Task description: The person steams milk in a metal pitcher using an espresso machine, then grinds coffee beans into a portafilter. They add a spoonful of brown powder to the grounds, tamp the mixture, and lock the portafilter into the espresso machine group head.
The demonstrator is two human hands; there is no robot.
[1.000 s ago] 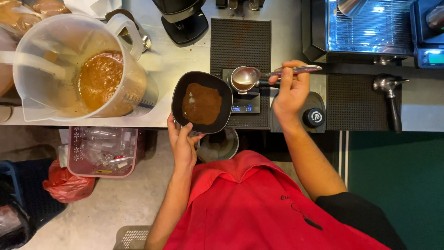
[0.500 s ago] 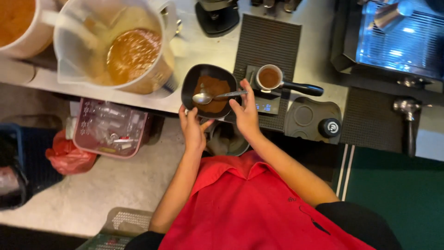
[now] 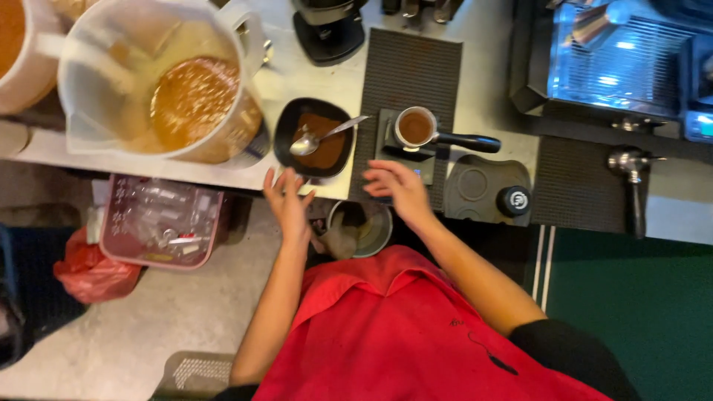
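Nearest, a red shirt fills the bottom of the view, and both forearms reach up from it toward the worktop edge. The left hand hovers with fingers spread wide, holding nothing, just near of the black bowl. The right hand is open too, fingers loosely curled and empty, its tips at the near edge of the small scale. Between the wrists, below the worktop, sits a round bin.

The bowl lies just beyond the left hand, which is the nearer one. It is oval, dark, and holds brown coffee grounds. A metal spoon rests in it, bowl end down in the grounds, its handle running up and to the right toward the scale.

On the scale stands a portafilter filled with grounds, its black handle pointing right. Farther left, a clear jug holds amber liquid.
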